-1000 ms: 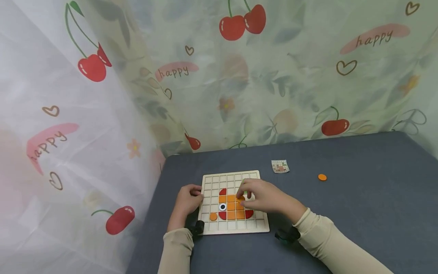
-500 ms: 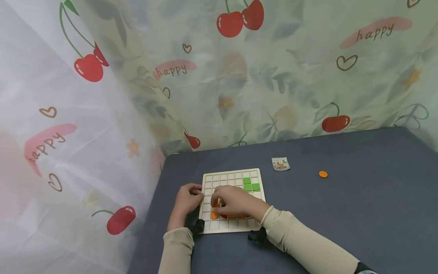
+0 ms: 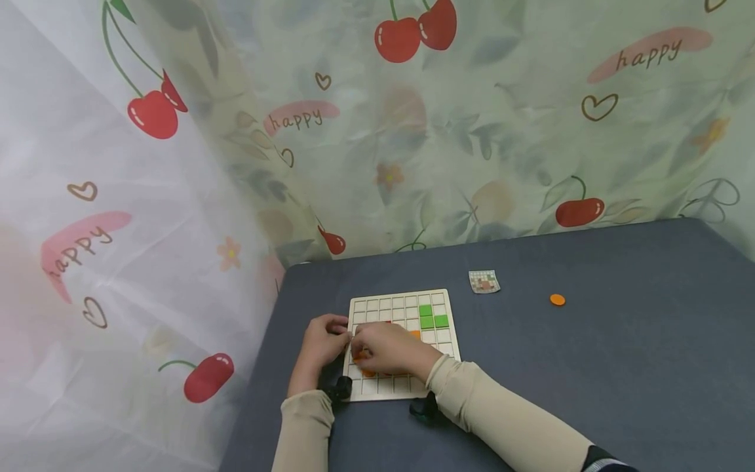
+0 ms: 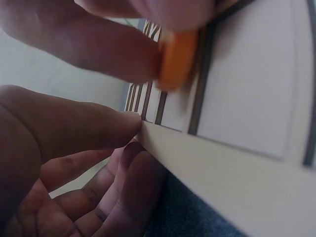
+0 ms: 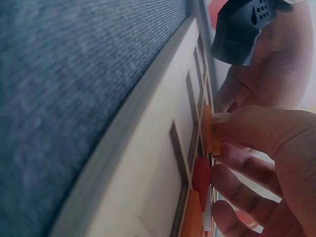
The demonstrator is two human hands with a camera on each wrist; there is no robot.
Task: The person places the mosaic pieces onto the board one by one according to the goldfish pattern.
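A pale wooden grid board (image 3: 377, 305) lies on the table in the head view. My left hand (image 3: 324, 342) grips its left edge, thumb on the rim and fingers below, as the left wrist view shows. Over the board's left part is my right hand (image 3: 389, 347), pinching a round orange piece (image 4: 178, 59) just above the cells beside the left rim. Another orange disc (image 3: 368, 373) peeks out below that hand. Green square tiles (image 3: 426, 322) sit at the board's upper right. My right hand hides most other pieces; a red piece (image 5: 201, 180) shows in the right wrist view.
A loose orange disc (image 3: 557, 299) lies on the dark cloth-covered table (image 3: 625, 341), right of the board. Behind the board is a small pattern card (image 3: 484, 282). A printed curtain (image 3: 354, 196) hangs along the table's back and left.
My right hand has moved left across the board with the orange piece, uncovering the green tiles and covering the left-hand pieces. My left hand has stayed at the edge.
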